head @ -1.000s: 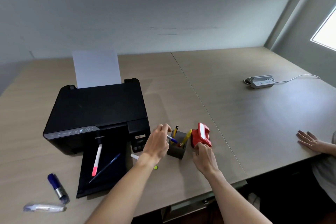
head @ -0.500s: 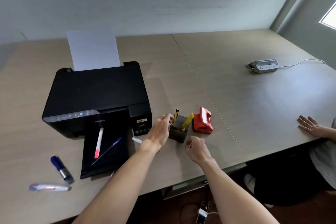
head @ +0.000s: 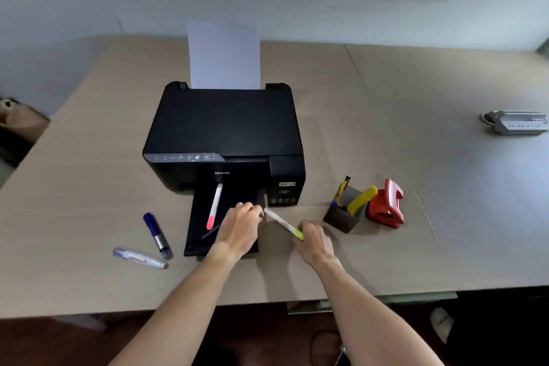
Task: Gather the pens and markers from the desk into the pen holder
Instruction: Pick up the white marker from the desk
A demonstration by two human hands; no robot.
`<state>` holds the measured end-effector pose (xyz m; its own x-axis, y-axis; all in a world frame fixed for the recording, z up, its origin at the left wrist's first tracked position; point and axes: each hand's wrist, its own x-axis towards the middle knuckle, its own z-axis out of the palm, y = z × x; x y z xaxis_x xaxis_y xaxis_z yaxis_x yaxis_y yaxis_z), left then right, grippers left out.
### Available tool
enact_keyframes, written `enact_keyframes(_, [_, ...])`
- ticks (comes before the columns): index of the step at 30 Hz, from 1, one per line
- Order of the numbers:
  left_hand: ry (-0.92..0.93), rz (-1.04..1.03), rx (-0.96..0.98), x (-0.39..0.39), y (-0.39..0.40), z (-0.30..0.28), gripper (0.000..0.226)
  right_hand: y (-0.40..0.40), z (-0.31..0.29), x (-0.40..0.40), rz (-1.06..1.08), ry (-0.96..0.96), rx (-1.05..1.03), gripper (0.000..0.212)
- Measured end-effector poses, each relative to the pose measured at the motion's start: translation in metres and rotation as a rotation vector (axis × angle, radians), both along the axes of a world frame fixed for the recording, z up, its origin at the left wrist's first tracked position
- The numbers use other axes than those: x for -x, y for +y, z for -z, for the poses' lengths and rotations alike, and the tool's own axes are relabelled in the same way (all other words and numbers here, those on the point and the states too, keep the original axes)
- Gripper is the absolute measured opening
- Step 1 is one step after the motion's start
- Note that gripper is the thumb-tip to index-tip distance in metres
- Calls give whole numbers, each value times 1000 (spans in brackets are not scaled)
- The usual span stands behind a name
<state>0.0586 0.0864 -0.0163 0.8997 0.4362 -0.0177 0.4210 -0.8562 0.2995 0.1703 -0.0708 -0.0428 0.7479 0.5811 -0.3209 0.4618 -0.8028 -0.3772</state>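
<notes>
The dark grey pen holder (head: 341, 218) stands on the desk and holds a yellow marker (head: 362, 200), a yellow-black pen (head: 343, 187) and a blue-tipped pen. A white highlighter with a yellow tip (head: 282, 223) lies slanted between my hands. My left hand (head: 242, 226) pinches its white end over the printer's tray. My right hand (head: 313, 241) closes on its yellow end. A white pen with a pink tip (head: 214, 206) lies on the tray, and a blue pen (head: 209, 233) beside it is partly hidden by my left hand. A blue marker (head: 157, 235) and a clear pen (head: 139, 258) lie at the left.
A black printer (head: 225, 134) with a paper sheet (head: 224, 56) stands mid-desk, its output tray (head: 197, 244) pointing at me. A red hole punch (head: 386, 206) sits right of the holder. A power strip (head: 518, 122) lies far right. The desk edge (head: 89, 310) runs close in front.
My left hand left the pen holder and went down-left to the highlighter's white end. My right hand moved left from the hole punch to its yellow end. The view swung left.
</notes>
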Motion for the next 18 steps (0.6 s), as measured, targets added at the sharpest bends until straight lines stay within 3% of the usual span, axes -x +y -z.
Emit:
enact_keyframes(3, [53,-93,-75,11,8,3,18,-1,13,2,-14,-43,-11,10])
enact_keyframes(9, [143,-238,-155,25,10,11,33,-21,20,5,-23,-138,-102,17])
enact_keyframes(13, [192,-260,-85,21,12,16,34,-49,7,4,26,-143,-296,13])
enact_keyframes(18, [214,-362,57,10,9,17,34,-90,-26,-16,83,-330,-452,16])
